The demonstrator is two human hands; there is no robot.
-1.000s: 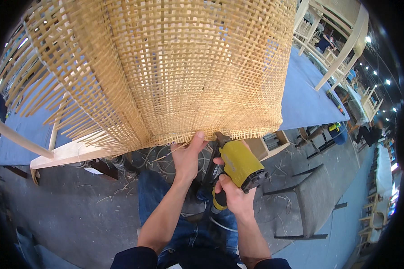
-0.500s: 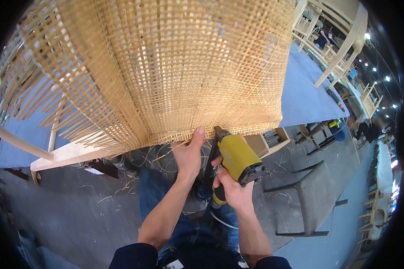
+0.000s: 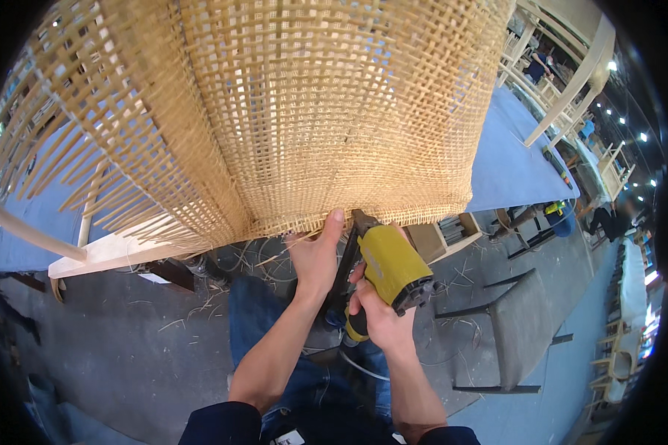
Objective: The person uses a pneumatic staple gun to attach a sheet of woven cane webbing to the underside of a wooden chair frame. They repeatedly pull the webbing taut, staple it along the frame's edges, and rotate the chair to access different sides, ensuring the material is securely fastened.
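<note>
A large sheet of woven cane webbing (image 3: pixel 334 126) hangs over a pale wooden chair frame (image 3: pixel 119 248), its loose strand ends sticking out at the left. My left hand (image 3: pixel 315 259) grips the webbing's near edge, thumb pressed on top; the other fingers are mostly hidden below. In my right hand (image 3: pixel 384 317) is a yellow and black staple gun (image 3: pixel 395 265), fingers wrapped around its handle. Its dark nose touches the webbing's edge just right of my left thumb. A pale air hose (image 3: pixel 364 367) shows below the handle.
A blue-covered worktable (image 3: pixel 508 159) lies under the work. Right of me stands a grey upholstered chair (image 3: pixel 523 330). An open wooden drawer or box (image 3: pixel 453 237) sits below the table edge. Cane scraps litter the grey floor (image 3: pixel 163 348). Wooden furniture (image 3: pixel 571 81) and people are farther right.
The webbing's upper part has shifted slightly right and its weave looks larger. Both hands stay at the edge; the staple gun's rear has moved slightly left.
</note>
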